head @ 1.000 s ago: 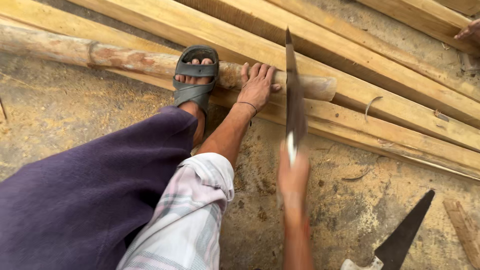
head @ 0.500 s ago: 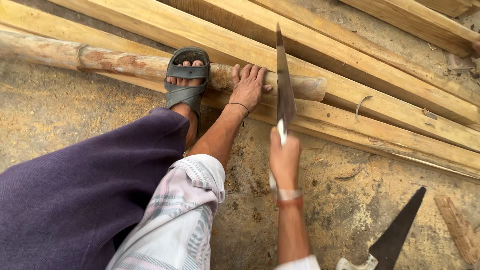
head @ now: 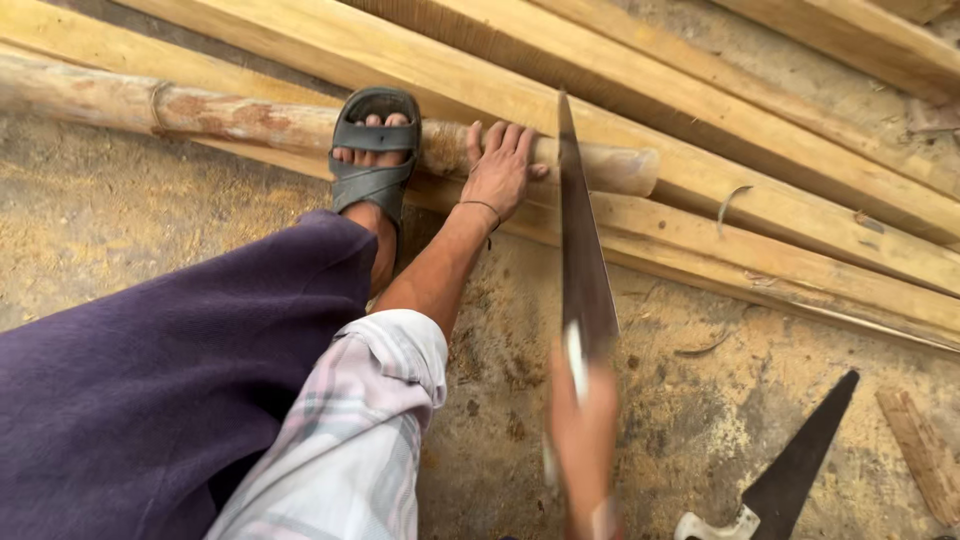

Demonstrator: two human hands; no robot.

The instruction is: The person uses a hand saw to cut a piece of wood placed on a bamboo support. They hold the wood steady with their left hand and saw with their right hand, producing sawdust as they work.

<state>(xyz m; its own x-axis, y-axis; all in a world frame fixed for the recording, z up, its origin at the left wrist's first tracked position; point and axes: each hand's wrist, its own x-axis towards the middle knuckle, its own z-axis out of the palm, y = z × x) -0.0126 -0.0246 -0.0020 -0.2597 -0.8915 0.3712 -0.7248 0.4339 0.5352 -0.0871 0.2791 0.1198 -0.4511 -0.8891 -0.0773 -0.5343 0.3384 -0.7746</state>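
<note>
My left hand [head: 502,170] lies flat on a round wooden pole [head: 230,115], pressing it against the planks. My foot in a dark sandal [head: 374,150] stands on the same pole just left of that hand. My right hand [head: 583,432], blurred, grips the handle of a hand saw [head: 579,250]. Its long blade points away from me and crosses the pole just right of my left hand. The pole's cut end [head: 632,172] lies right of the blade.
Several long pale planks [head: 760,140] lie diagonally behind the pole. A second hand saw [head: 790,470] with a white handle lies on the sawdust-covered ground at lower right. A short wood scrap [head: 920,450] lies beside it. My purple garment fills the lower left.
My right hand has drawn the saw back toward me, lower in view, and the blade has slid along the pole. My left hand and foot stay on the pole.
</note>
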